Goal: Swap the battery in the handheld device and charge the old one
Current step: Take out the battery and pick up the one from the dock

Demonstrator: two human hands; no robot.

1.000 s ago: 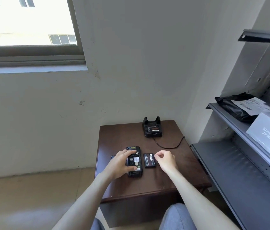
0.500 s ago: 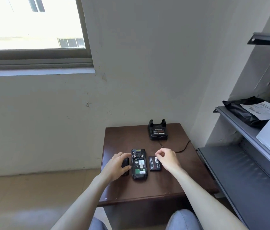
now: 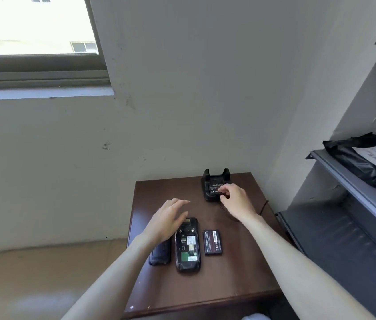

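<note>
The desk carries everything. At its far edge stands the charging cradle, a battery lying in it. The right hand is the nearer one: its grip is narrowed at that battery's near edge, though whether it actually holds it I cannot tell. Well back from the grip, toward the person, lies the handheld device, bay open, long axis running near to far. Just right of it lies the loose battery, parallel. The left hand hovers spread over the device's top, empty.
</note>
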